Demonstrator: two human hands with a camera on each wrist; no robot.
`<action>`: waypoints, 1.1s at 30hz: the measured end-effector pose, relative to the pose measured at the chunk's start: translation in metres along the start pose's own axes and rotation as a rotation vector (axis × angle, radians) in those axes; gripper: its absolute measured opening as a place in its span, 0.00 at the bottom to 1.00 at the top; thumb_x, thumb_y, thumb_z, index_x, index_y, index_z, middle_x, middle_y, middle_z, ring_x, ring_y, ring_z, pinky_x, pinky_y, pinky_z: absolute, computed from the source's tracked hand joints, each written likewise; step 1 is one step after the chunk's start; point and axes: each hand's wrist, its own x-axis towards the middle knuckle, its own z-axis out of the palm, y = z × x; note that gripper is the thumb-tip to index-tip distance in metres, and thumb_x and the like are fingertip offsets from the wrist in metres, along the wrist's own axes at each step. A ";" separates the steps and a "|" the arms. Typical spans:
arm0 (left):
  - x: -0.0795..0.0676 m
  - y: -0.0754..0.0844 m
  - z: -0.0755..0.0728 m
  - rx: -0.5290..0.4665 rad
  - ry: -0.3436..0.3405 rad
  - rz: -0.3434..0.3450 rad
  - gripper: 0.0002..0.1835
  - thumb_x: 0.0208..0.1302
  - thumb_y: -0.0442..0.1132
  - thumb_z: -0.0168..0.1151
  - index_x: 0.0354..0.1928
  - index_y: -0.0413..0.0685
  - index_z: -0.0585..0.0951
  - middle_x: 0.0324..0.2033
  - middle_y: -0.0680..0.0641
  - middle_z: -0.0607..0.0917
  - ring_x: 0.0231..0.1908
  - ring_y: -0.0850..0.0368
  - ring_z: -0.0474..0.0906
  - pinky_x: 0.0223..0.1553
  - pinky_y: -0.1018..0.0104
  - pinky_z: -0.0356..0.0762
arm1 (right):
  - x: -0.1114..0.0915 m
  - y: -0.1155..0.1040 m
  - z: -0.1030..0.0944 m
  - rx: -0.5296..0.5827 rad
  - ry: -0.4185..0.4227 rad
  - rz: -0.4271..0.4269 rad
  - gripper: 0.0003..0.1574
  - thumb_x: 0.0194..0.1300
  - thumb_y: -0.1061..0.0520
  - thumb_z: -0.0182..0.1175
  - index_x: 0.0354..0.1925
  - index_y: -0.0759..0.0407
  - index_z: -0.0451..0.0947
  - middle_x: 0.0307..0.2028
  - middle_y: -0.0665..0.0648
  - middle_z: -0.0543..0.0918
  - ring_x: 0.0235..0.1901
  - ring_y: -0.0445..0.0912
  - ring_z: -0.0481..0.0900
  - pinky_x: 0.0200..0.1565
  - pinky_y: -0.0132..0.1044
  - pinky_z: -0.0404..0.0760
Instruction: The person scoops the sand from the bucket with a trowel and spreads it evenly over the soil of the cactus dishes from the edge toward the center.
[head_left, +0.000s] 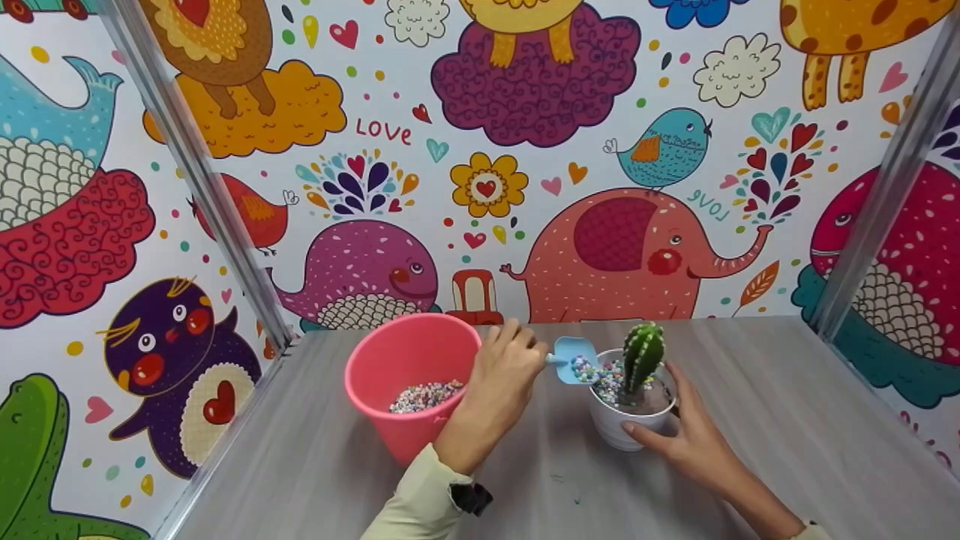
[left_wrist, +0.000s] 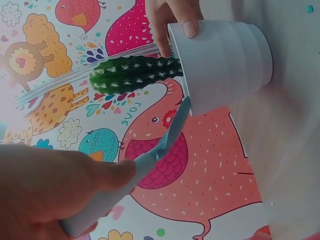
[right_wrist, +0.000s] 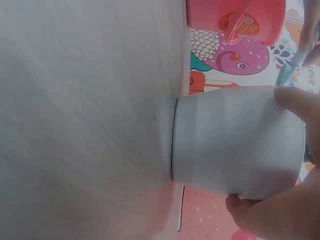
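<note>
My left hand (head_left: 501, 379) grips the handle of a small blue toy shovel (left_wrist: 150, 162). In the head view its scoop carries colored pebbles (head_left: 583, 368), and its tip is right at the left rim of a white ribbed flowerpot (head_left: 626, 431). A green cactus (head_left: 645, 356) stands upright in the pot; pebbles cover the left part of the soil, while bare soil shows on the right. My right hand (head_left: 694, 442) holds the pot from the right, its thumb on the near side and fingers round the far rim. The pot stands on the table in the right wrist view.
A pink bucket (head_left: 390, 431) with more colored pebbles (head_left: 426, 397) inside stands to the left, partly behind my left forearm. A few tiny bits (head_left: 577, 500) lie on the grey wooden table (head_left: 540, 480). Walls with cartoon animals (head_left: 615, 255) enclose the back and sides.
</note>
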 end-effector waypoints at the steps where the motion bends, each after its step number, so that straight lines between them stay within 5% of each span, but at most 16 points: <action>1: 0.000 0.001 0.000 0.014 0.005 0.003 0.15 0.62 0.48 0.82 0.50 0.56 0.94 0.41 0.52 0.92 0.43 0.56 0.77 0.43 0.64 0.75 | 0.000 0.000 0.000 -0.002 -0.002 0.004 0.84 0.60 0.33 0.80 0.88 0.51 0.32 0.86 0.69 0.46 0.83 0.70 0.53 0.77 0.74 0.57; 21: -0.001 0.002 -0.002 0.057 0.065 0.018 0.16 0.61 0.49 0.82 0.51 0.58 0.94 0.42 0.54 0.91 0.45 0.56 0.76 0.46 0.64 0.74 | 0.000 0.002 0.000 0.028 0.002 -0.019 0.83 0.60 0.35 0.81 0.89 0.48 0.32 0.85 0.69 0.47 0.83 0.69 0.53 0.76 0.73 0.60; 33: -0.005 -0.008 0.003 -0.004 0.105 0.002 0.15 0.63 0.50 0.81 0.50 0.57 0.94 0.42 0.52 0.91 0.45 0.56 0.77 0.46 0.63 0.76 | 0.000 0.001 -0.001 0.008 0.004 0.002 0.84 0.60 0.35 0.80 0.89 0.51 0.31 0.87 0.67 0.44 0.83 0.70 0.51 0.77 0.76 0.55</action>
